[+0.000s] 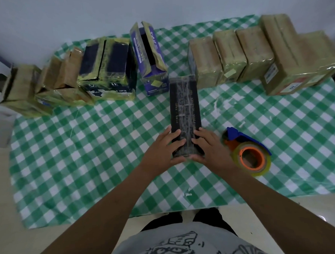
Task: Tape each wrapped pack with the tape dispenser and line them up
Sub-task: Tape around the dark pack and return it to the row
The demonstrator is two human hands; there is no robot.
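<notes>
A long black pack (184,106) with tape strips on its top lies lengthwise in the middle of the green checked cloth (86,150). My left hand (162,148) and my right hand (208,146) lie on its near end, fingers straight on the top face and thumbs at the near edge. A blue tape dispenser (245,150) with an orange-cored roll rests on the cloth just right of my right hand, untouched.
A row of packs stands along the far side: brown taped ones (234,57) at the right, a purple box (149,58), black boxes (109,71) and more brown packs (25,89) at the left. A wall runs behind the table.
</notes>
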